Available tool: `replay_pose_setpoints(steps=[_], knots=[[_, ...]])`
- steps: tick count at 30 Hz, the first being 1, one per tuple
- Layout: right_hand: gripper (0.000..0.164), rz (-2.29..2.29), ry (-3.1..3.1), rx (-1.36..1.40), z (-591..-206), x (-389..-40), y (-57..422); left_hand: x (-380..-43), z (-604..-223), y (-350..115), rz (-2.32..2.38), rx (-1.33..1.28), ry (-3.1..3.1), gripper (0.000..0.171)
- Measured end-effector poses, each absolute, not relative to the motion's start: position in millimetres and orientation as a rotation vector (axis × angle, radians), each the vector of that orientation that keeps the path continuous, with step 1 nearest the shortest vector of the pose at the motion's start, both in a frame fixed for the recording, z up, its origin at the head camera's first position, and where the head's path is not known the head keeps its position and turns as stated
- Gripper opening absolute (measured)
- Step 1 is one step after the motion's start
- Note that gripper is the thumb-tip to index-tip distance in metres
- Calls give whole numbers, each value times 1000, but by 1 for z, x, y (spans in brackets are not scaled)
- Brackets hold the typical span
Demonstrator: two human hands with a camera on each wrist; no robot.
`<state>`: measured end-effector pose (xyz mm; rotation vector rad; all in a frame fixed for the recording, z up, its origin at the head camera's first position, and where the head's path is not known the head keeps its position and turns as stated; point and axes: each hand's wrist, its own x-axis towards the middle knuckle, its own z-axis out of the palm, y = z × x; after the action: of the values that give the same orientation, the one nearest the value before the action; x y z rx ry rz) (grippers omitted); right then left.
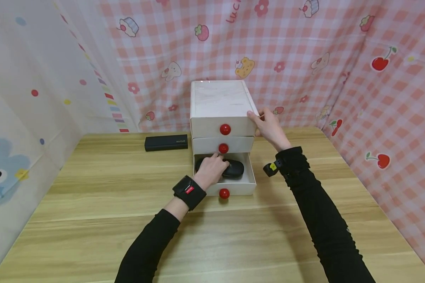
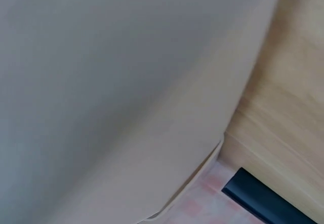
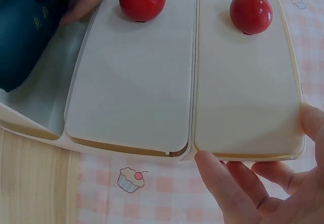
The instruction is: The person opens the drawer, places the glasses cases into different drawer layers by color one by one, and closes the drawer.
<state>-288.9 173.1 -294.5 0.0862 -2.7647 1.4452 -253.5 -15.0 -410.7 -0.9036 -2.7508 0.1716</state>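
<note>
A white three-drawer box with red knobs stands on the table, its bottom drawer pulled out. In that drawer lies a dark, rounded glasses case, also seen in the right wrist view as a dark case with small gold lettering. My left hand reaches into the drawer and holds the case from above; its fingertips are partly hidden. At the box's upper right front corner my right hand grips the edge, thumb on top and fingers along the side. The left wrist view shows mostly a pale drawer surface.
A flat black oblong case lies on the wooden table left of the box. Close behind hangs a pink checked curtain, which continues along the right side. A white patterned curtain hangs at the left.
</note>
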Motion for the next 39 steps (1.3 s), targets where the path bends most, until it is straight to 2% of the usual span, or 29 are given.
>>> replay_pose_setpoints(steps=[3, 6, 16, 28, 39], knots=[[55, 1451, -2765, 84, -294, -289, 173, -254, -413, -15, 170, -870, -2715, 17], [55, 1452, -2764, 88, -294, -289, 173, -254, -415, -14, 182, -823, -2688, 11], [55, 1443, -2768, 84, -297, -289, 175, -251, -415, -15, 201, -654, -2827, 16], [56, 1442, -2770, 74, -299, -290, 175, -252, -416, -22, -47, -646, -2860, 21], [57, 1427, -2774, 79, -296, -290, 173, -253, -418, -40, -288, -622, -2708, 13]])
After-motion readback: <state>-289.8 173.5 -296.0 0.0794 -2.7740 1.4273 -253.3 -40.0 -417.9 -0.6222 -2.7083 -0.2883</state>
